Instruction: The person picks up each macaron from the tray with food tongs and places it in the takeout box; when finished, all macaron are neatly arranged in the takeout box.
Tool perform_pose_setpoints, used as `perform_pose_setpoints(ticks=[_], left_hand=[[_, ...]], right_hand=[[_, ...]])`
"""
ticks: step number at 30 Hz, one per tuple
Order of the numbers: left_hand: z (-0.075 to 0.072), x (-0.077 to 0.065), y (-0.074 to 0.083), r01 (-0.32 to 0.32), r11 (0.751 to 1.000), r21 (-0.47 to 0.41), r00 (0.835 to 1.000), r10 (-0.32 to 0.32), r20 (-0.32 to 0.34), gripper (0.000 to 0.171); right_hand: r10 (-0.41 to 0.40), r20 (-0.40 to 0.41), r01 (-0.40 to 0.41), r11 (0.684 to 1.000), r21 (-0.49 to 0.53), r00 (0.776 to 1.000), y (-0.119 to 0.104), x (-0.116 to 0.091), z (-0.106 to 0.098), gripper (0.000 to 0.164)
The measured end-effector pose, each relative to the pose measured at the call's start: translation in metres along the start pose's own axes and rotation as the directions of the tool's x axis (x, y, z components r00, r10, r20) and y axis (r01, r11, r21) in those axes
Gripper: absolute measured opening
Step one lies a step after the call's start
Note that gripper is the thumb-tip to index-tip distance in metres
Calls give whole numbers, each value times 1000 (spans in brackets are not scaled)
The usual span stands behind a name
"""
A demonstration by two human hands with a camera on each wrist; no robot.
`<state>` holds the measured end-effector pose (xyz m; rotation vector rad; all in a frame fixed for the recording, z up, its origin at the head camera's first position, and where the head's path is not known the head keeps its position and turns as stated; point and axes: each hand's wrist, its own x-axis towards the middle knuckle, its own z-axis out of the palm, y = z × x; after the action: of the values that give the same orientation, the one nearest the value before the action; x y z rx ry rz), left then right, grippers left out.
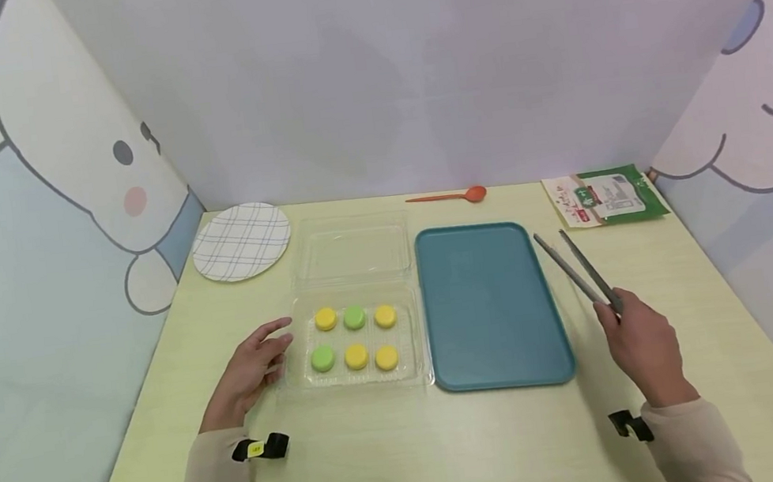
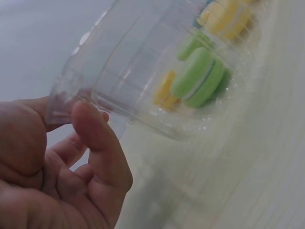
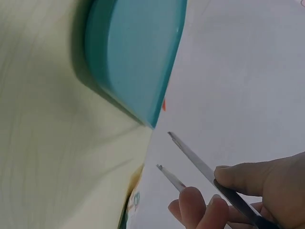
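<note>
My left hand [image 1: 251, 368] is at the left rim of a clear plastic clamshell box [image 1: 359, 381], pinching that rim between thumb and finger in the left wrist view. The box lies with its lid [image 1: 352, 253] folded back. Several macarons sit inside in two rows, among them a green macaron [image 1: 323, 358] and a yellow macaron [image 1: 356, 356]. My right hand [image 1: 645, 343] grips metal tongs [image 1: 594, 273], whose tips stand apart with nothing between them. The tongs are above the table, right of a blue-green tray [image 1: 494, 304]. That tray holds nothing.
A plate with a blue grid pattern [image 1: 241, 242] lies at the back left. An orange spoon [image 1: 449, 196] lies along the back edge. At the back right is a green and white packet [image 1: 605, 197]. Walls with cartoon drawings enclose the table.
</note>
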<state>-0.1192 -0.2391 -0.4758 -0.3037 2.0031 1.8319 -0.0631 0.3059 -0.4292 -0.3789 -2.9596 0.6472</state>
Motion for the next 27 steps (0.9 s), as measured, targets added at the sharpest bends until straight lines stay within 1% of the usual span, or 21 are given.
perform_pose_setpoints(ticks=[4, 8, 12, 18, 23, 27], left_hand=[[-1, 0, 0, -5, 1000, -1, 1000, 5, 4, 52], [-2, 0, 2, -2, 1000, 0, 1000, 2, 2, 53], [-2, 0, 1, -8, 1000, -2, 1000, 8, 4, 53], [-1, 0, -2, 2, 1000, -6, 1000, -2, 2, 53], [0, -1, -2, 8, 1000, -2, 1000, -8, -12, 52], [0, 0, -3, -2, 1000, 1, 1000, 2, -9, 51]], right_hand=[[38, 9, -38, 999, -15, 999, 5, 2, -1, 26], [67, 21, -66, 997, -30, 998, 8, 5, -1, 26], [85, 53, -83, 996, -38, 995, 11, 10, 1, 28], [109, 157, -101, 993, -56, 982, 15, 15, 1, 43], [86, 263, -56, 991, -120, 961, 17, 22, -2, 41], [111, 340, -56, 984, -167, 934, 19, 29, -1, 43]])
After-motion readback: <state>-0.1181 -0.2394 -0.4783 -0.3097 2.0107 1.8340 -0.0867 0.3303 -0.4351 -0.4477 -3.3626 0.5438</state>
